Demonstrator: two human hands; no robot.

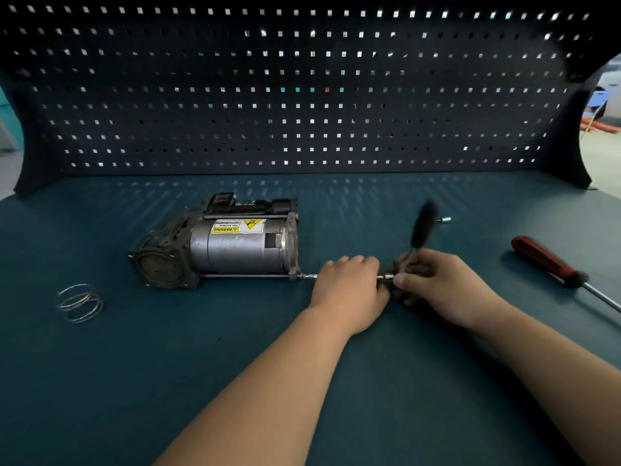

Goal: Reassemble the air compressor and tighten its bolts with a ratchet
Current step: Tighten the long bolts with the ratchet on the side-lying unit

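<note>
Both hands met low over the tabletop (302, 381). The left hand (349, 284) had its fingers curled round a thin extension bar (309, 276). The right hand (437, 284) pinched the head of the ratchet (422, 227), whose blurred handle rose beyond the fingers. Well left of the fingers lay a wire spring (80, 302); to their right, a red-handled screwdriver (547, 262). The bar ran left from the fingers to the near right corner of the air compressor (228, 245), which lay on its side. Beyond the fingers were a small socket (444, 219) and the pegboard (302, 95).
</note>
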